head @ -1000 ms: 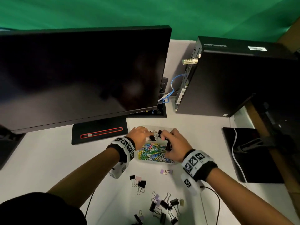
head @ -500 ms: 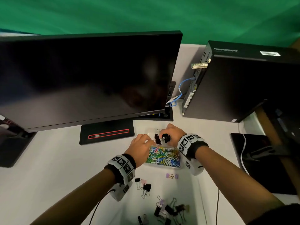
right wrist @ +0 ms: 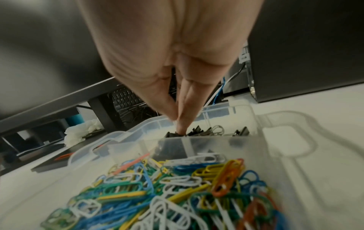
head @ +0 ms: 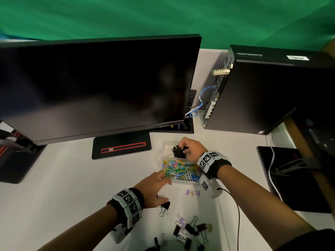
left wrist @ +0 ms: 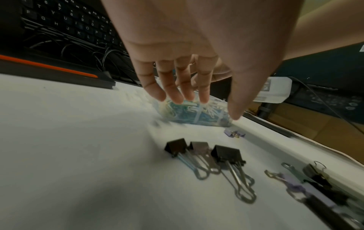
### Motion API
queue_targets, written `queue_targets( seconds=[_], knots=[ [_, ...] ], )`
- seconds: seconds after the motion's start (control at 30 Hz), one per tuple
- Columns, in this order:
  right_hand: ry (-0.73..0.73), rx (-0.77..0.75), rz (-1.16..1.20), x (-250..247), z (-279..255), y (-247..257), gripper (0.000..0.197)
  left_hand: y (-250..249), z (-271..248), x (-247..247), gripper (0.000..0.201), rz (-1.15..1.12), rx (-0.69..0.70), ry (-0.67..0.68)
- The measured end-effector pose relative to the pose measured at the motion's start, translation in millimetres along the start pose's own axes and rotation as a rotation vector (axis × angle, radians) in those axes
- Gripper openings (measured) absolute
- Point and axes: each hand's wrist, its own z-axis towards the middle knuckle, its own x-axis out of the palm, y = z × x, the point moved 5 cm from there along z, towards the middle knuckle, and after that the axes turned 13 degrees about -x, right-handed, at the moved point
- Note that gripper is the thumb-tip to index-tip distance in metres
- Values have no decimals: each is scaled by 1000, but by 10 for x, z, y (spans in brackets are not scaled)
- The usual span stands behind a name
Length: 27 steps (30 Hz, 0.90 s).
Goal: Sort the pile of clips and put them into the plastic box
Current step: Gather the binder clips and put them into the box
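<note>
Head view: right hand (head: 192, 148) fingers pinch black binder clips (head: 178, 151) over plastic box (head: 159, 156); left hand (head: 154, 189) fingers spread.

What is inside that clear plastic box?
The plastic box has two compartments. The near one holds coloured paper clips; the far one holds black binder clips, where the right hand reaches in. What lies under its fingers is hidden.
</note>
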Motion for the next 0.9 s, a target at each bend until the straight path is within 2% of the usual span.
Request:
queue_targets(
  seconds=[0.13, 0.23, 0.3, 0.37, 0.47, 0.57, 0.67, 0.73, 0.9],
  knots=[
    [-95, -2, -24, -59, -188, 26, 34, 42, -119, 102, 75, 68, -53, 10],
    [-89, -84, -108, -62, -460, 105, 30, 121, -191, 239, 96, 179, -108, 58],
    [-41, -122, -121, 23, -683, 118, 28, 165, -221, 318, 102, 213, -131, 79],
    [66, -117, -156, 173, -877, 74, 24, 181, -237, 360, 104, 211, -152, 71],
    [211, -74, -336, 448, -1102, -12, 28, 171, -251, 406, 105, 181, -168, 47],
    [164, -110, -386, 698, -1266, -42, 43, 122, -272, 471, 106, 108, -157, 66],
    [226, -97, -431, 941, -1388, -88, 57, 53, -297, 536, 112, 26, -135, 89],
    [212, -106, -440, 1045, -1429, -97, 63, -1, -318, 577, 113, 4, -116, 99],
    [167, -169, -349, 1139, -1560, -21, 53, -141, -382, 688, 103, 26, -56, 125]
  ],
)
